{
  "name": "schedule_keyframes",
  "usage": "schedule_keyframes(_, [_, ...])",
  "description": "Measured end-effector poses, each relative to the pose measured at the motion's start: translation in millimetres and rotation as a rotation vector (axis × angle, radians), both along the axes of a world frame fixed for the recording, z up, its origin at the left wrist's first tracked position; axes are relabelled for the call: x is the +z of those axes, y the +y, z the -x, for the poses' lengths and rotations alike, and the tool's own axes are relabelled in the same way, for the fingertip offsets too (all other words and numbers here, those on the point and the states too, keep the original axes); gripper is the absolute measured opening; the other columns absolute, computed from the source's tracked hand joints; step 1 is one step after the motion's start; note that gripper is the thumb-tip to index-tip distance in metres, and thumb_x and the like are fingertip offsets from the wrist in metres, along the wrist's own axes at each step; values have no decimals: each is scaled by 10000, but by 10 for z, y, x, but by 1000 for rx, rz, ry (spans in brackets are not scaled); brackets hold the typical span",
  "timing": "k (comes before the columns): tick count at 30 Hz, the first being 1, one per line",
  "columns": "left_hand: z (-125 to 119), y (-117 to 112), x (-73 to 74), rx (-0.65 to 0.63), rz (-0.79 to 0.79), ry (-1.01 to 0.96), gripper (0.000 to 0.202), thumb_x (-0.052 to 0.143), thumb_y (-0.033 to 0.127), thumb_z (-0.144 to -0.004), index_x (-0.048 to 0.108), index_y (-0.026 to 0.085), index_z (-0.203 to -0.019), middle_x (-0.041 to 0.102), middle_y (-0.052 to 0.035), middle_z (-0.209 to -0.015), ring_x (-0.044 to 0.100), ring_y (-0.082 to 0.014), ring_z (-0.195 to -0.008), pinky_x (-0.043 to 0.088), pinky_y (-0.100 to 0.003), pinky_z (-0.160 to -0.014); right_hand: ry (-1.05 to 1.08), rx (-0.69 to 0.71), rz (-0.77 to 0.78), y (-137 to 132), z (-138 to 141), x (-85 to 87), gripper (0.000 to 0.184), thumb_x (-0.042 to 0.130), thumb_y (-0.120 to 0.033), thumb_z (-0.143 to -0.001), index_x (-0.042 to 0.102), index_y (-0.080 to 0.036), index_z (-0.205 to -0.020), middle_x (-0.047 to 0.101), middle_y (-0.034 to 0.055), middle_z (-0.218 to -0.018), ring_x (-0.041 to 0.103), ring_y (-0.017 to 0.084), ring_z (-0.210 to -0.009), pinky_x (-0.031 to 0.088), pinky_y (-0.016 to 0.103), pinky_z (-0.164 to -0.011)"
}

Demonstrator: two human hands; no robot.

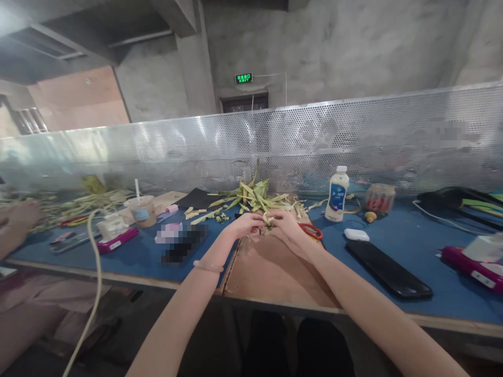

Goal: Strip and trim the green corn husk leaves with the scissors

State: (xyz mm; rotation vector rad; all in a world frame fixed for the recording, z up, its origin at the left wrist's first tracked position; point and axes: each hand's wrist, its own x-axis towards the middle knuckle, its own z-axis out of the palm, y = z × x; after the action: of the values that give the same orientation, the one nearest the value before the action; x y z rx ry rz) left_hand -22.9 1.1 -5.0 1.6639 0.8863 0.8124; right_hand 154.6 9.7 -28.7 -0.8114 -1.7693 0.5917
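Note:
My left hand (245, 224) and my right hand (287, 224) meet over a brown board (271, 272) on the blue table (412, 246). Both pinch a small pale-green leaf strip (268, 219) between their fingertips. Just behind the hands lies a pile of green and yellow leaf strips (257, 198). Red-handled scissors (312, 230) rest beside my right hand. A pale bracelet (208, 267) sits on my left wrist.
A white bottle (337, 193), a jar (379, 198), a white earbud case (356, 234) and a black phone (388, 269) lie to the right. A drink cup (141, 209) and another person's hand (19, 217) are at left. A perforated metal screen (353, 141) backs the table.

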Motion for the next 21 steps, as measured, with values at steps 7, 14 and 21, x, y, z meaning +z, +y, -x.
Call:
schedule_keyframes(7, [-18, -11, 16, 27, 15, -37, 326, 738, 307, -590, 674, 118, -848, 590, -17, -718, 435, -53, -567, 275, -201, -512, 85, 113, 120, -15, 2, -28, 243, 581, -341, -696, 676, -162, -832, 686, 53, -856, 607, 172, -739, 484, 297, -664])
schedule_keyframes(14, [-7, 13, 15, 129, 16, -34, 244, 689, 272, -647, 637, 126, -836, 579, -8, -699, 482, -71, -591, 341, -200, -544, 37, 125, 161, 0, 7, -33, 305, 513, -418, -766, 640, -142, -779, 639, 18, -728, 575, 150, -679, 478, 274, -632])
schedule_keyframes(21, [8, 3, 26, 164, -2, -27, 213, 679, 272, -658, 629, 145, -821, 556, 19, -653, 461, -63, -560, 313, -187, -504, -10, 116, 166, -30, 2, -10, 257, 579, -393, -737, 638, -145, -712, 635, 17, -696, 586, 154, -652, 486, 291, -656])
